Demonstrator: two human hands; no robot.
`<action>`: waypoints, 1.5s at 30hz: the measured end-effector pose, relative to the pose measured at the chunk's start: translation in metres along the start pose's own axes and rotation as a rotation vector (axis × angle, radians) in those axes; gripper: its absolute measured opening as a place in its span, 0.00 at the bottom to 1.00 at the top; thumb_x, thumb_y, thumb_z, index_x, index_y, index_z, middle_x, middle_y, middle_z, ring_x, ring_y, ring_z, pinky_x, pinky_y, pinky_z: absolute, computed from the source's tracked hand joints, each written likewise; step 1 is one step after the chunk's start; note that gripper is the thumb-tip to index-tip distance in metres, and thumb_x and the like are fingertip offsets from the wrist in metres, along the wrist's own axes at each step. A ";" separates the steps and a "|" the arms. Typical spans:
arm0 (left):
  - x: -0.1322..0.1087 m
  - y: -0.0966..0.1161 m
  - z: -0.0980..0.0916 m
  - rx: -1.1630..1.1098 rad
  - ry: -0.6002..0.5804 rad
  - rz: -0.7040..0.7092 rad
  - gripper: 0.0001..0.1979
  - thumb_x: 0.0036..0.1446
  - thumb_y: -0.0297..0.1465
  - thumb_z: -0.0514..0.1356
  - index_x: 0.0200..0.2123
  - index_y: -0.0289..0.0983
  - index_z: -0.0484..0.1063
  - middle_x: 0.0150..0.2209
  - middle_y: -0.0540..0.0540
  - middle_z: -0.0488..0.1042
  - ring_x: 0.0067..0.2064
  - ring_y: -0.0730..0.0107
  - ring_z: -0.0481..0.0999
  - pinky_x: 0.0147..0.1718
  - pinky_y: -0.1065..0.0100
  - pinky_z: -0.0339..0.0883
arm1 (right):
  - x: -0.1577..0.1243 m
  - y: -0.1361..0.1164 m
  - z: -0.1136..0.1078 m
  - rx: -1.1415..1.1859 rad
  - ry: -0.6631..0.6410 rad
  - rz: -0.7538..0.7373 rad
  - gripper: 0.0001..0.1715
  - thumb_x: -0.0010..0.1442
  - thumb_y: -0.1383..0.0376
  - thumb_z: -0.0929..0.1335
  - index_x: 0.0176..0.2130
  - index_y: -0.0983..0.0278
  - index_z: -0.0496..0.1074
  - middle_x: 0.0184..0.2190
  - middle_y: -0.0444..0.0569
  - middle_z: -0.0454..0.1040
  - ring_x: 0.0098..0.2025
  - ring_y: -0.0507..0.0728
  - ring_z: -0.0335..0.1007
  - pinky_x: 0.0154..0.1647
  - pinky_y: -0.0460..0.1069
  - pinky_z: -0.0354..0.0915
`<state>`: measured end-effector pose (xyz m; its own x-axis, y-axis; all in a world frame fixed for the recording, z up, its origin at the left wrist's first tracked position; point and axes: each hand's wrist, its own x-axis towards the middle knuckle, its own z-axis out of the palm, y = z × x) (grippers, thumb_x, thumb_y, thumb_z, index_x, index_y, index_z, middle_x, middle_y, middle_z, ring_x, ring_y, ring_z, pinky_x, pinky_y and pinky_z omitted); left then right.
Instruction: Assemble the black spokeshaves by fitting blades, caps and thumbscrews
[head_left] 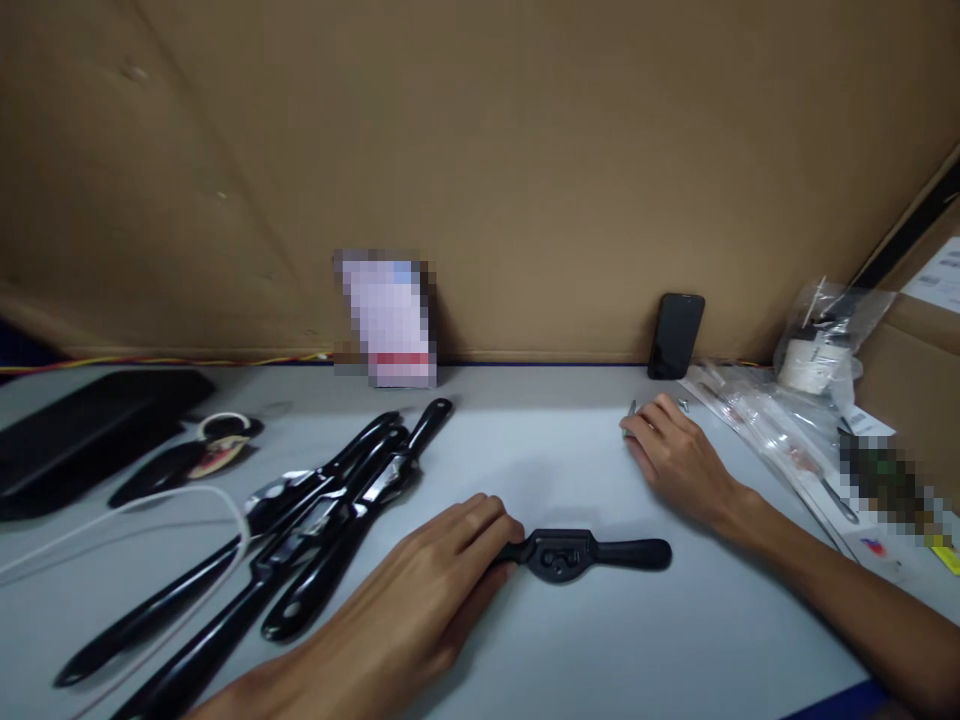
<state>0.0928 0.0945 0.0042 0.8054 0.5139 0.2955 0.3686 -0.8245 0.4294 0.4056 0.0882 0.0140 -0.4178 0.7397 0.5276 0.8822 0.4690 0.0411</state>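
Observation:
My left hand point(469, 555) is closed around the left handle of a black spokeshave point(559, 553). The tool lies level just above or on the grey table, its body and right handle in full view; no blade or cap shows on it. Farther back on the right, my right hand point(675, 455) pinches a small silvery metal piece point(630, 412), mostly covered by the fingers. Just behind that hand lies another tiny shiny metal part point(683, 405). Several more black spokeshaves point(330, 515) are piled to the left of my left hand, some with bright metal parts.
A white cable point(232, 500) crosses the pile. At the left lie a black case point(97, 430) and a key fob with a ring point(217, 445). A phone point(676, 335) leans on the cardboard wall point(525, 180). Plastic packets point(780, 440) and a bagged white roll point(812, 365) crowd the right.

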 end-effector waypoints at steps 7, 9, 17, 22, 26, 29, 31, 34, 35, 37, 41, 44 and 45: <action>0.001 0.000 0.001 0.018 0.008 0.006 0.11 0.74 0.24 0.49 0.45 0.40 0.70 0.40 0.46 0.74 0.38 0.60 0.75 0.35 0.62 0.69 | 0.003 0.000 -0.005 0.236 0.074 0.207 0.11 0.71 0.66 0.69 0.34 0.62 0.76 0.33 0.50 0.75 0.36 0.59 0.70 0.37 0.53 0.64; 0.001 0.000 0.000 0.025 0.004 0.001 0.11 0.73 0.24 0.49 0.44 0.40 0.70 0.39 0.46 0.73 0.37 0.60 0.75 0.35 0.62 0.69 | 0.004 -0.006 -0.010 0.519 0.046 0.435 0.03 0.68 0.65 0.70 0.41 0.62 0.76 0.31 0.46 0.76 0.34 0.57 0.71 0.36 0.52 0.65; 0.002 0.005 -0.003 0.019 0.031 0.034 0.12 0.73 0.22 0.48 0.43 0.39 0.70 0.38 0.46 0.74 0.36 0.62 0.74 0.34 0.64 0.69 | 0.007 -0.034 -0.022 1.245 -0.283 0.786 0.26 0.64 0.63 0.70 0.60 0.61 0.71 0.35 0.43 0.73 0.28 0.54 0.77 0.30 0.51 0.71; 0.002 0.007 0.000 0.053 0.094 0.116 0.11 0.73 0.21 0.49 0.42 0.39 0.69 0.36 0.47 0.74 0.34 0.62 0.73 0.32 0.64 0.67 | 0.011 -0.046 -0.016 1.209 -0.280 0.764 0.09 0.59 0.64 0.73 0.38 0.60 0.69 0.30 0.44 0.81 0.34 0.57 0.76 0.37 0.51 0.66; 0.002 0.009 0.002 0.046 0.081 0.098 0.11 0.72 0.21 0.50 0.42 0.39 0.70 0.36 0.47 0.74 0.34 0.62 0.73 0.31 0.64 0.66 | 0.013 -0.054 -0.019 1.283 -0.351 0.812 0.13 0.58 0.64 0.73 0.44 0.60 0.72 0.32 0.46 0.84 0.30 0.56 0.74 0.31 0.49 0.61; 0.001 0.010 0.003 0.038 0.076 0.080 0.10 0.72 0.22 0.50 0.42 0.39 0.69 0.36 0.47 0.74 0.34 0.62 0.73 0.32 0.64 0.66 | 0.013 -0.059 -0.020 1.312 -0.377 0.828 0.10 0.56 0.63 0.73 0.40 0.61 0.74 0.32 0.47 0.83 0.31 0.56 0.76 0.32 0.49 0.63; 0.001 0.010 0.003 0.037 0.080 0.073 0.10 0.73 0.22 0.50 0.42 0.39 0.69 0.36 0.48 0.74 0.34 0.63 0.73 0.31 0.64 0.65 | 0.013 -0.060 -0.020 1.318 -0.389 0.841 0.09 0.55 0.64 0.73 0.38 0.61 0.73 0.33 0.47 0.83 0.32 0.56 0.77 0.34 0.49 0.66; 0.002 0.009 0.003 0.039 0.078 0.075 0.10 0.73 0.21 0.50 0.43 0.39 0.68 0.36 0.48 0.74 0.34 0.63 0.73 0.31 0.64 0.65 | 0.012 -0.062 -0.018 1.280 -0.429 0.817 0.07 0.56 0.66 0.73 0.37 0.61 0.72 0.31 0.46 0.82 0.31 0.56 0.77 0.33 0.49 0.65; 0.002 0.009 0.003 0.040 0.077 0.078 0.10 0.73 0.22 0.50 0.43 0.39 0.68 0.36 0.48 0.74 0.34 0.63 0.73 0.31 0.64 0.65 | 0.012 -0.062 -0.017 1.257 -0.437 0.801 0.06 0.57 0.67 0.73 0.37 0.61 0.72 0.31 0.46 0.82 0.31 0.56 0.76 0.33 0.49 0.65; 0.002 0.010 0.002 0.040 0.076 0.080 0.10 0.73 0.22 0.50 0.44 0.39 0.68 0.35 0.48 0.73 0.33 0.63 0.73 0.31 0.64 0.65 | 0.011 -0.064 -0.016 1.201 -0.425 0.747 0.05 0.59 0.69 0.72 0.37 0.61 0.73 0.32 0.45 0.81 0.32 0.56 0.75 0.34 0.49 0.65; 0.000 0.011 0.001 0.034 0.061 0.083 0.11 0.73 0.22 0.50 0.49 0.40 0.68 0.36 0.49 0.73 0.32 0.64 0.75 0.29 0.65 0.65 | 0.008 -0.070 -0.014 0.907 -0.338 0.559 0.08 0.61 0.75 0.71 0.36 0.61 0.74 0.37 0.47 0.79 0.43 0.58 0.74 0.46 0.53 0.68; -0.001 0.010 0.001 0.056 0.056 0.091 0.15 0.72 0.21 0.50 0.55 0.41 0.69 0.37 0.48 0.75 0.33 0.63 0.76 0.30 0.64 0.68 | 0.006 -0.073 -0.013 0.726 -0.322 0.466 0.10 0.63 0.75 0.71 0.34 0.61 0.74 0.35 0.47 0.78 0.45 0.59 0.71 0.47 0.54 0.67; -0.001 0.009 0.001 0.059 0.055 0.092 0.17 0.72 0.21 0.50 0.57 0.42 0.69 0.38 0.48 0.76 0.33 0.63 0.77 0.30 0.64 0.69 | 0.005 -0.072 -0.013 0.707 -0.319 0.442 0.10 0.66 0.74 0.70 0.34 0.61 0.74 0.35 0.47 0.78 0.44 0.59 0.71 0.47 0.54 0.67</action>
<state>0.0960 0.0864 0.0068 0.8109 0.4467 0.3781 0.3229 -0.8803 0.3476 0.3423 0.0518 0.0244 -0.2047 0.9731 0.1053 0.6809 0.2189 -0.6989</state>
